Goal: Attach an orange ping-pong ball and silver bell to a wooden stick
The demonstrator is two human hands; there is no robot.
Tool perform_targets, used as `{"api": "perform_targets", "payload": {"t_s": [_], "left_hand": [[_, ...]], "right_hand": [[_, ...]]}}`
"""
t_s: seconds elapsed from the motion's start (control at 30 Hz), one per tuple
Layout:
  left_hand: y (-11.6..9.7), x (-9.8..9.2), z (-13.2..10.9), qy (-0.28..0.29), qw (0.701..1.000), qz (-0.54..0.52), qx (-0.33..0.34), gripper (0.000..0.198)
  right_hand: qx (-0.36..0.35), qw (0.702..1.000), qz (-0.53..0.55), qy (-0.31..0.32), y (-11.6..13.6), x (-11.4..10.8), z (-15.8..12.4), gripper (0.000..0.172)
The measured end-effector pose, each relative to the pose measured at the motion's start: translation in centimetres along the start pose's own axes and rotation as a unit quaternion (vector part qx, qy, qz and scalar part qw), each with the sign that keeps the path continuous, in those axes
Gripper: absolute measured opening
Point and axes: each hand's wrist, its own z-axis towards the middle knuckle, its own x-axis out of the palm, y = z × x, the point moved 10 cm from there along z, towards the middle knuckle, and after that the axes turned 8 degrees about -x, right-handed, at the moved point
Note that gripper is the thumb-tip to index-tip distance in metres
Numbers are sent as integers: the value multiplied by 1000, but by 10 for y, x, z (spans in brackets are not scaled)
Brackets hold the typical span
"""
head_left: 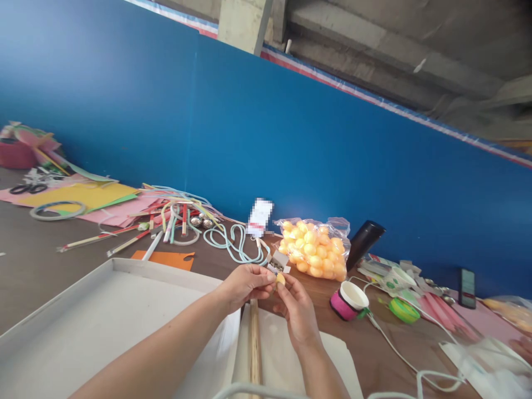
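Note:
My left hand (250, 284) and my right hand (296, 303) meet over the middle of the table. Between the right thumb and fingers is a small round yellowish disc (281, 278). The left thumb and fingertips are pinched together right beside it; whatever they grip is too small to name. Just beyond the fingertips stands a small open box (279, 259) with little dark pieces inside. Below the hands a wooden stick (255, 349) lies lengthwise over white sheets (282, 343).
A white tray (112, 269) fills the left front. Behind the hands sit a bag of orange balls (313, 249), a black cylinder (366, 241) and a light blue cord (233, 244). To the right are a white-and-pink cup (349, 302), a green tape roll (404, 310) and cables.

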Motion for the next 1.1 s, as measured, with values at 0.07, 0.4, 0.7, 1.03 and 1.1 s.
{"api": "perform_targets", "payload": {"t_s": [0.07, 0.4, 0.7, 1.03, 1.1], "left_hand": [[2, 2, 0, 13, 1000, -17, -5, 23], [11, 0, 2, 28, 998, -36, -41, 20], [9, -6, 3, -11, 999, -4, -31, 24], [12, -5, 7, 16, 998, -45, -29, 20], [13, -6, 7, 21, 998, -58, -33, 19]], "right_hand": [[-2, 1000, -5, 3, 0, 1, 0, 37], [1, 999, -46, 13, 3, 2, -2, 39], [-12, 998, -63, 10, 3, 0, -1, 39], [-10, 998, -53, 12, 5, 1, -1, 38], [-10, 998, -55, 14, 5, 2, -2, 38]]}}
